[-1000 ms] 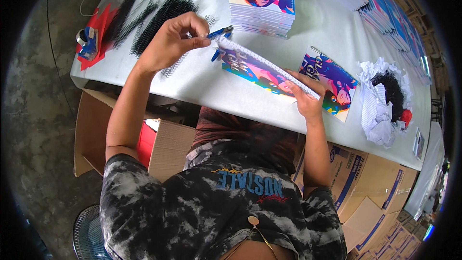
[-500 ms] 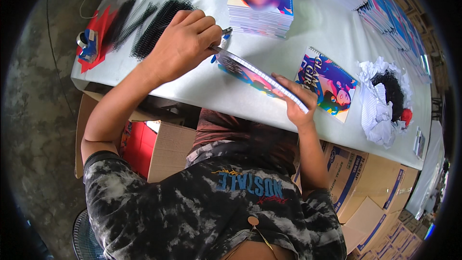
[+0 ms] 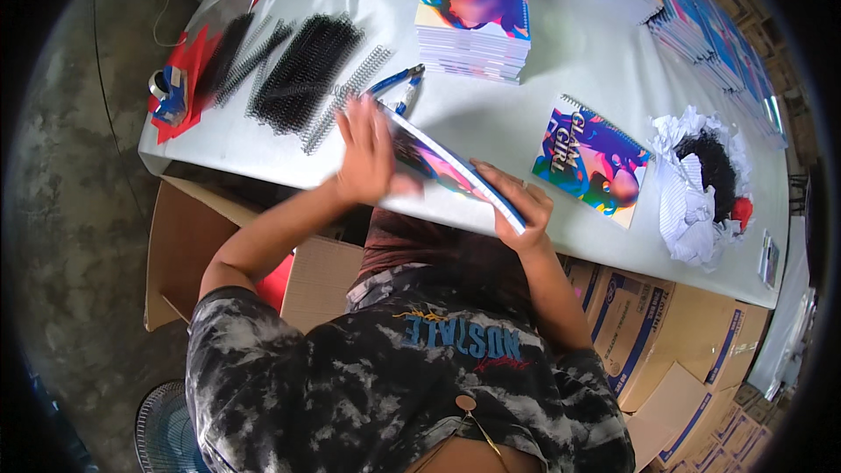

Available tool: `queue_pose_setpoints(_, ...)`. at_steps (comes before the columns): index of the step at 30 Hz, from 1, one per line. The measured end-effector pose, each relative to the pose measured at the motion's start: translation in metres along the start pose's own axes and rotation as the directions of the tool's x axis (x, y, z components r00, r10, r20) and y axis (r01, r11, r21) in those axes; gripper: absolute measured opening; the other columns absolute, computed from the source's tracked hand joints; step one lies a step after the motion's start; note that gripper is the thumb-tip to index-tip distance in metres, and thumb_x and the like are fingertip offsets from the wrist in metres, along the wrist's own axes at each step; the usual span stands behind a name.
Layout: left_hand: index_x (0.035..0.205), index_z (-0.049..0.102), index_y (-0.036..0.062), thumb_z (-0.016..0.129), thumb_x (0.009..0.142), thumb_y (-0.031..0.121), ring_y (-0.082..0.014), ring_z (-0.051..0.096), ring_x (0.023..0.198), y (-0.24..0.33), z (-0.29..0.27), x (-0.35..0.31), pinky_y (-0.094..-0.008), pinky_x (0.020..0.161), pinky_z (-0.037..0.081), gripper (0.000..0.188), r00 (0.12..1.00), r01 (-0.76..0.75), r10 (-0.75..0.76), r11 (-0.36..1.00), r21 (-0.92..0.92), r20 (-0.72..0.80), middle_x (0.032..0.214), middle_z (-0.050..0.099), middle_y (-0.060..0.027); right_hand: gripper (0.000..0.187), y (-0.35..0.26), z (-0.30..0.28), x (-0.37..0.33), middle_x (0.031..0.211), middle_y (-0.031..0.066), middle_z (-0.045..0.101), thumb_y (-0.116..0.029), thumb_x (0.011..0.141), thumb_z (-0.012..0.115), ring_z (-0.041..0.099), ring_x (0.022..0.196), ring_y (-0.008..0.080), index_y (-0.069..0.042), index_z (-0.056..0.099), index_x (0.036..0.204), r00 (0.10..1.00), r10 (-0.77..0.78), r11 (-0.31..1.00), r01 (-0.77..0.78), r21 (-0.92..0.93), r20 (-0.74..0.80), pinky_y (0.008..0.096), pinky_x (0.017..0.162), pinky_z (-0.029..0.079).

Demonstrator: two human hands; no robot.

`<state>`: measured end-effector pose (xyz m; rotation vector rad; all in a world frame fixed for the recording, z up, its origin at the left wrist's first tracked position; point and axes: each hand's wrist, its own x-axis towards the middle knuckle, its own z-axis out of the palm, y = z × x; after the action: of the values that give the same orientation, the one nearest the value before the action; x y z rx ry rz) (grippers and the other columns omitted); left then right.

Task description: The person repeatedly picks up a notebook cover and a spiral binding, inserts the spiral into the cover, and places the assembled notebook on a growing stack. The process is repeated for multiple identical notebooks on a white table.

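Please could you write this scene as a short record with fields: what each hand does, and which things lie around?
Right hand: grips a colourful notebook by one end, narrow edge up
Left hand: open, blurred, at the notebook's other end; contact unclear
Nearest tool: blue-handled pliers on the white table
Left side: black coils, blue tape dispenser
Far side: notebook stack
Right side: flat spiral notebook; crumpled paper around a black tangle
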<state>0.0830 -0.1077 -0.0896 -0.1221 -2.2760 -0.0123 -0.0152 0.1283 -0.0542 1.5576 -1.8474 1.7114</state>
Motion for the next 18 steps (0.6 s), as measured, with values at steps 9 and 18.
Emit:
queue_pose_setpoints(9,0.137,0.014,-0.0088,0.029,0.077,0.075,-0.0544,0.006,0.129,0.008,-0.019,0.017,-0.0636,0.099,-0.009,0.104,0.985,-0.166,0.167,0.986,-0.029,0.038,0.14,0.015,-0.0337,0.027,0.007,0.002,0.006,0.095,0.0216,0.065,-0.009,0.078,0.06,0.067,0.084,0.0301,0.005,0.063,0.101,0.996,-0.053,0.996,0.057,0.067,-0.069,0.0328,0.073,0.054)
queue_pose_setpoints(18,0.13,0.028,-0.0081,0.034,0.08,0.071,-0.0511,0.013,0.128,0.01,-0.014,0.009,-0.0587,0.104,0.0,0.094,0.964,-0.249,0.239,0.965,-0.078,-0.113,0.137,0.024,-0.0281,0.025,0.001,-0.002,0.008,0.094,0.021,0.065,-0.006,0.078,0.059,0.067,0.085,0.0295,0.005,0.063,0.101,0.997,-0.066,0.995,0.068,0.072,-0.027,0.0329,0.072,0.054)
